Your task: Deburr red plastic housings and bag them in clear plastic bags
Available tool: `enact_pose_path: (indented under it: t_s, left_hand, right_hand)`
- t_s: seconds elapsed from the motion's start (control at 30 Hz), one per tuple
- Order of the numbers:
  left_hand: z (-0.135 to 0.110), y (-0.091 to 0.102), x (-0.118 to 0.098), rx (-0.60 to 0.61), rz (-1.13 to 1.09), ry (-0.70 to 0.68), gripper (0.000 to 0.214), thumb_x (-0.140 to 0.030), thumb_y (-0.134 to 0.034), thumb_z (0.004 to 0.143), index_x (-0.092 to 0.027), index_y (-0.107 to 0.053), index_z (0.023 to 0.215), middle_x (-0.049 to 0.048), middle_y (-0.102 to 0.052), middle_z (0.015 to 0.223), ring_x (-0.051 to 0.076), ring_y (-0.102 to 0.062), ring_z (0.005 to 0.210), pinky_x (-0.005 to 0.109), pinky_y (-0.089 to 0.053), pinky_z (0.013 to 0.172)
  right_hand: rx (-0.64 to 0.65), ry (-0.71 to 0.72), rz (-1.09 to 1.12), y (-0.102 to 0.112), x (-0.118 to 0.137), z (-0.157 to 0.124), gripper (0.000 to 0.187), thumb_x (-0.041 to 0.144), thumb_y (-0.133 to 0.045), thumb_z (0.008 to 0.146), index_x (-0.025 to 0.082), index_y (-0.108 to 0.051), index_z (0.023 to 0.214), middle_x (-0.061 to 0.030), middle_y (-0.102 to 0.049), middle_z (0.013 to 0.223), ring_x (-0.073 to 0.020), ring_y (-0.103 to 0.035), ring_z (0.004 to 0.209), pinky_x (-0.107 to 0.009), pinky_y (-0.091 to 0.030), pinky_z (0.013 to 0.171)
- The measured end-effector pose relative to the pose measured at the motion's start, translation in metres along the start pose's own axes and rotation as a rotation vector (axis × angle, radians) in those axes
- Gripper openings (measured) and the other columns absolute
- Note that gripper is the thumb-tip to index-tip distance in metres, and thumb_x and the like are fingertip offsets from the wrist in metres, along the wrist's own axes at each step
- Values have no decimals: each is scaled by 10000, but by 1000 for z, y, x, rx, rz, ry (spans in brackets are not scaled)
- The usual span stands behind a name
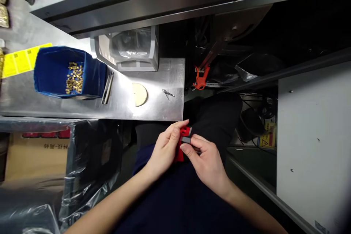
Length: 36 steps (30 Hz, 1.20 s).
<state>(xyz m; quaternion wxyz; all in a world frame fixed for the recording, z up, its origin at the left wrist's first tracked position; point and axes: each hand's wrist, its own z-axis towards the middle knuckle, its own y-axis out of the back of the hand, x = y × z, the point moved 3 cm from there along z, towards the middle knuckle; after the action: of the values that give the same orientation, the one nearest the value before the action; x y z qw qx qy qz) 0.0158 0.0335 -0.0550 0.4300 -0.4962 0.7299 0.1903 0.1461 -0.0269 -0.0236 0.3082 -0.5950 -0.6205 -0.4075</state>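
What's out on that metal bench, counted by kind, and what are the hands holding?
Blue bin of small gold parts: 1
Clear-windowed box: 1
Pale disc: 1
Tweezers: 1
Dark flat tool: 1
Red-and-grey part, held by left hand and right hand: 1
Total: 6

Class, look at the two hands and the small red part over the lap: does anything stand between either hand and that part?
Nothing visible does. The left hand and the right hand both grip the red part directly with their fingers, below the edge of the metal table.
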Motion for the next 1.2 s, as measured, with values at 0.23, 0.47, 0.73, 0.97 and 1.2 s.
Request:
enact_pose_path:
  t_s: [0.23,0.47,0.73,0.97,1.2]
  left_hand:
    - [-8,10,10,100,-216,99,682,-646,-177,1063,-294,-661,1390,22,-558,1538,319,-456,1456,477,-352,1236]
    - [-14,23,2,143,5,-87,461,-449,-632,986,-297,-627,1421,55,-565,1514,322,-463,1436,440,-331,1239]
    - [-6,33,27,-252,-89,134,399,-509,-666,919,-201,-785,1144,89,-777,1106,273,-702,937,341,-549,793]
    - [17,40,41,-209,-201,215,570,-631,-594,936,-137,-785,1143,112,-801,951,304,-723,916,402,-548,877]
    - [8,55,27,-47,61,-74,570,-610,-487,1023,-196,-676,1367,100,-646,1439,322,-542,1383,458,-303,1251]
  right_hand:
    - [8,-53,46,2,-5,-3,263,432,-632,997,232,-801,976,-13,-643,824,-135,-575,673,-243,-444,573]
    - [98,-72,60,1,-8,1,291,467,-598,1007,226,-759,1041,-26,-686,922,-167,-635,776,-255,-497,661]
    - [253,-86,-253,-7,-17,-1,191,365,-599,1000,237,-717,920,-6,-712,876,-176,-639,775,-282,-445,704]
    - [295,-153,-99,-14,-39,16,289,454,-592,992,203,-722,927,5,-694,810,-147,-584,689,-264,-422,671]
    - [184,-181,377,-17,-48,38,365,449,-591,962,196,-580,699,25,-553,643,-125,-461,601,-260,-389,616]
